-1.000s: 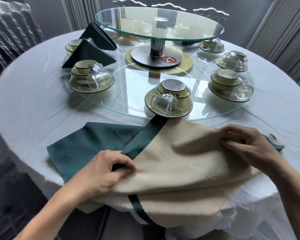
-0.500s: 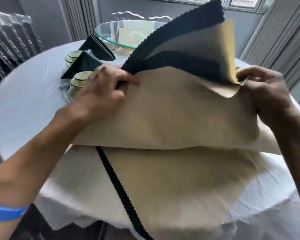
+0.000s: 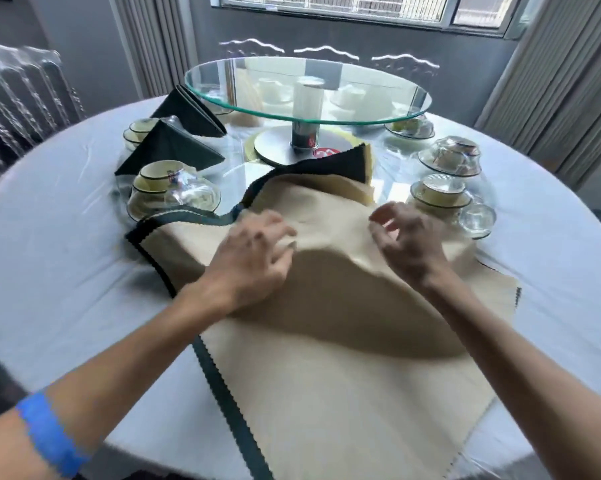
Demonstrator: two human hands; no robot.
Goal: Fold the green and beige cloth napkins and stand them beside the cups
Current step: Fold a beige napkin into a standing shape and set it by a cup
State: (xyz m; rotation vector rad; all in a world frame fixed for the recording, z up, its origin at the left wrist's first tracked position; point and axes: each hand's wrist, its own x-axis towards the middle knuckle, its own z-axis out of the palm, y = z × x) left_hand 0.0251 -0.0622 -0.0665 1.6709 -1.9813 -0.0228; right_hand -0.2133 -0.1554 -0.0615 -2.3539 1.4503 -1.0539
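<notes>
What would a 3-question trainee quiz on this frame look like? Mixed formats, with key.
1. True or false: the left hand rests on the beige napkin.
2. How many folded green napkins already stand by the cups at the far left? A) none B) two C) four
3. Fill in: the right hand hovers over the cloth with fingers ____ and holds nothing.

Key: 1 true; 2 B; 3 loosely curled.
</notes>
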